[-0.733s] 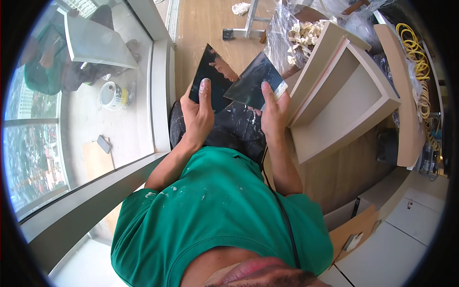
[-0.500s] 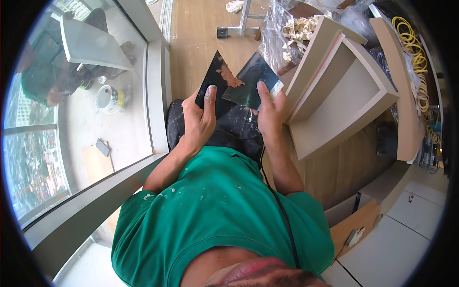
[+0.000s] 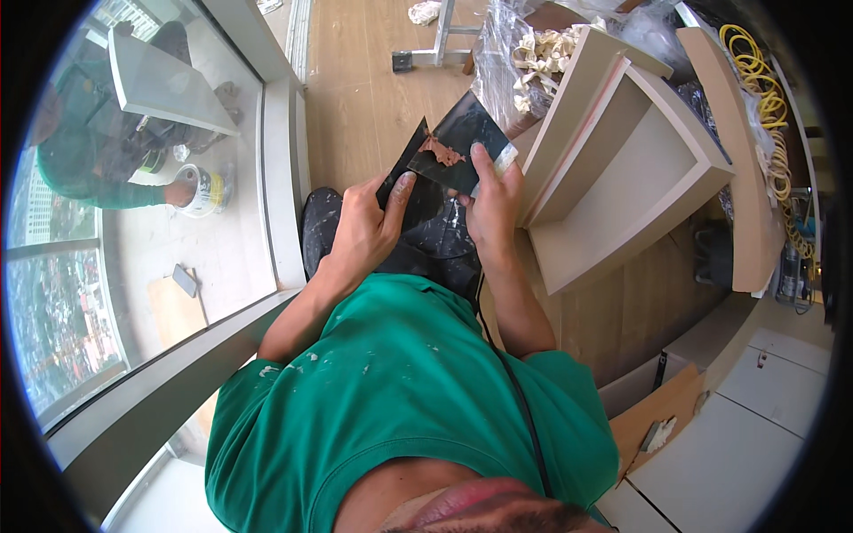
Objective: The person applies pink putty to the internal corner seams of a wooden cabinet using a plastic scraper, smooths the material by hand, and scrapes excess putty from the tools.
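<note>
My left hand (image 3: 369, 218) grips a dark, thin putty spreader (image 3: 405, 162), now tilted so that only a narrow part of its face shows. My right hand (image 3: 494, 197) pinches a second dark, flat putty spreader (image 3: 469, 124), thumb on top, with a whitish patch near its right corner. A lump of pinkish-brown putty (image 3: 442, 152) lies on the right spreader's left part, where the two blades meet. Both spreaders are held above my paint-spotted dark trousers (image 3: 440, 233). Whitish smears mark my left thumb.
A beige open box-like panel (image 3: 622, 169) leans close by my right hand. Behind it are crumpled masking paper (image 3: 546, 53) and coiled yellow hose (image 3: 755, 67). Glass stands at left; beyond it a person in green has a hand at a white bucket (image 3: 203, 197).
The left spreader has turned nearly edge-on against the right one. Putty that spanned both blades now sits mainly on the right one. Beyond the glass, the person's hand has reached the bucket.
</note>
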The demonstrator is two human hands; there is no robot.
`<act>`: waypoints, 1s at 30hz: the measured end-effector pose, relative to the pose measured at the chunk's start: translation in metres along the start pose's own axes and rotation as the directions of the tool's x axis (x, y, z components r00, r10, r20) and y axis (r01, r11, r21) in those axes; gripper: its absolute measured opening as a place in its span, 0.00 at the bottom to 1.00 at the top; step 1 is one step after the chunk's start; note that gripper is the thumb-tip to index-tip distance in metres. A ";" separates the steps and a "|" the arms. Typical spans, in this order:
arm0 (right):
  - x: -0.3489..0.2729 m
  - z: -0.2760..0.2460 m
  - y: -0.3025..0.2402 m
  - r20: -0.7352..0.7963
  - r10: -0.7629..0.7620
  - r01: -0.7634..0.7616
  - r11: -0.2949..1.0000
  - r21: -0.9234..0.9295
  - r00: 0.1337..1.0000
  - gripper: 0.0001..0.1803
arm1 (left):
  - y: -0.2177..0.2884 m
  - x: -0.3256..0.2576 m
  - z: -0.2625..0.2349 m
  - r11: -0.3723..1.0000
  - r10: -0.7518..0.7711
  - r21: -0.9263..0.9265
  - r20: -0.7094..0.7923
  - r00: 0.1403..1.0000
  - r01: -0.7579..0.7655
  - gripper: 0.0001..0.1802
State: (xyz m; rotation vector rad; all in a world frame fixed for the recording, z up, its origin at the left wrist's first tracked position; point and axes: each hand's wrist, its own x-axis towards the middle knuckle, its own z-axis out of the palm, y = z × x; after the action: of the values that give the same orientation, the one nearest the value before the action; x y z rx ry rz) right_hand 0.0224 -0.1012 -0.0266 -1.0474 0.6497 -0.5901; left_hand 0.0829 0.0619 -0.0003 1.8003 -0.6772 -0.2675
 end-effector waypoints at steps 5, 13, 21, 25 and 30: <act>0.004 -0.004 -0.004 0.061 0.072 -0.077 0.994 0.083 0.996 0.10 | 0.003 0.000 -0.002 1.000 -0.024 -0.016 0.025 0.999 0.025 0.16; 0.005 0.005 -0.006 -0.016 0.014 -0.009 0.966 0.257 1.000 0.06 | -0.008 -0.005 -0.010 0.980 -0.145 -0.156 -0.107 0.984 0.127 0.21; -0.015 0.005 0.012 -0.019 0.014 -0.012 0.994 0.111 1.000 0.08 | -0.022 0.012 -0.018 0.959 -0.149 -0.283 -0.400 0.904 0.032 0.25; -0.005 0.004 0.019 0.021 -0.068 0.067 0.996 0.060 0.997 0.08 | -0.005 0.009 -0.017 0.994 -0.064 -0.106 -0.316 0.947 0.032 0.23; -0.001 0.013 0.003 0.034 -0.076 0.074 0.995 0.064 0.997 0.08 | -0.002 0.001 -0.018 0.998 -0.067 -0.022 -0.121 0.990 0.065 0.21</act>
State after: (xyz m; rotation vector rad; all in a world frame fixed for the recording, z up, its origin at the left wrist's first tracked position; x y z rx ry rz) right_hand 0.0321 -0.0917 -0.0248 -1.0245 0.5587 -0.6512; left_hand 0.0928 0.0761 0.0035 1.8079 -0.5285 -0.2058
